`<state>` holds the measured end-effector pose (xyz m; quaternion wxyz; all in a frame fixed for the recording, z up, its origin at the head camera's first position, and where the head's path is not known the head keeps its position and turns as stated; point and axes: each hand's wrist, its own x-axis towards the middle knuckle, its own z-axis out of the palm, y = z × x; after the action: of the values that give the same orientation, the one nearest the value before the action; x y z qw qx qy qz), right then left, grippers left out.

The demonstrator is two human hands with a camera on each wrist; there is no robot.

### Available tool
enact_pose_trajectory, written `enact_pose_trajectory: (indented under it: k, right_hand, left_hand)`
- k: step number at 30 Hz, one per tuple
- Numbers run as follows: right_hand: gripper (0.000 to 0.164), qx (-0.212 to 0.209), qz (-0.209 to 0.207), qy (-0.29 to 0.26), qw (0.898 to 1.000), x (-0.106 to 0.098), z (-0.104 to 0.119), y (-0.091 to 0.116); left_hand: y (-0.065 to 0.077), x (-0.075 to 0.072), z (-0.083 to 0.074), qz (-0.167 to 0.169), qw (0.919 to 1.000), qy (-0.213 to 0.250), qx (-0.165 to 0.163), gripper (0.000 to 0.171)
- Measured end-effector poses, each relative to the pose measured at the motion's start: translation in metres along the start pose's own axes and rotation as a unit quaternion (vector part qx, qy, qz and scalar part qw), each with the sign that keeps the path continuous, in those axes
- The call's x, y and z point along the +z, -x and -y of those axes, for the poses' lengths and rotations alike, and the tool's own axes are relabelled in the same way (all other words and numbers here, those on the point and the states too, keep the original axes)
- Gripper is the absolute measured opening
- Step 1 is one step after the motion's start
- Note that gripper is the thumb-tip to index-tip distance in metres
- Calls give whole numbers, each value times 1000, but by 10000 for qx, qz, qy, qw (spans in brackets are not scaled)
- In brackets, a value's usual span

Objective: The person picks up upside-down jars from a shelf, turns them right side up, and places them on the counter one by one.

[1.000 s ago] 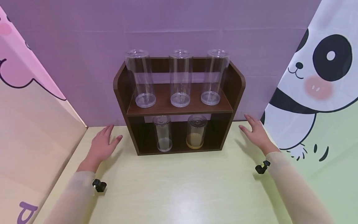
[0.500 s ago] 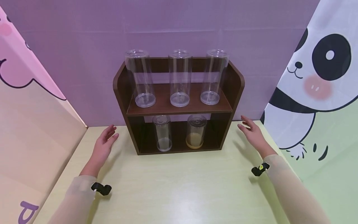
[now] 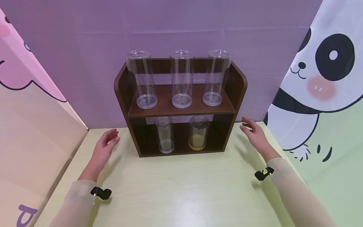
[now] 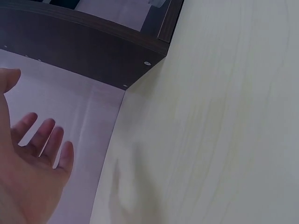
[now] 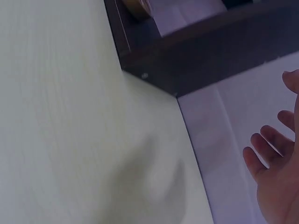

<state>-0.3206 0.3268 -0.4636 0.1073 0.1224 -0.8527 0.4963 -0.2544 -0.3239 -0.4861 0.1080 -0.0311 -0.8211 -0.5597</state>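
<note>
A dark brown two-tier shelf (image 3: pixel 181 111) stands at the back of the table. On its upper tier are three tall clear cylinders, the left cylinder (image 3: pixel 145 82), the middle cylinder (image 3: pixel 182 80) and the right cylinder (image 3: pixel 216 80). Below stand two shorter ones: a clear jar (image 3: pixel 165 134) and a jar with a tan layer at its bottom (image 3: pixel 197 138). My left hand (image 3: pixel 102 151) hovers left of the shelf, fingers loosely bent and holding nothing. To the shelf's right, my right hand (image 3: pixel 256 137) is likewise raised above the table with nothing in it. Both hands are apart from the shelf.
The pale wooden table (image 3: pixel 181 186) spreads in front of the shelf. A purple cloth (image 3: pixel 181 25) hangs behind it. Printed panels flank the table, with a panda (image 3: pixel 320 82) on the right and a pink figure (image 3: pixel 22 69) on the left.
Both hands have turned from palm-down to more sideways, with fingers more bent. The right hand has shifted slightly left. The shelf and its cylinders stay put.
</note>
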Motion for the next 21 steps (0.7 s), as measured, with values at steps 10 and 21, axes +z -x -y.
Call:
enact_pose_trajectory:
  k: [10,21]
  right_hand:
    - [47,-306,-189,-522,9980,24,34,23]
    - [52,-208,-916,-1006,9905,60,52,38]
  left_hand:
    - [14,-1,-4,171,9993,-324,90,51]
    - [27,-1,-6,213,9990,-264,280,46]
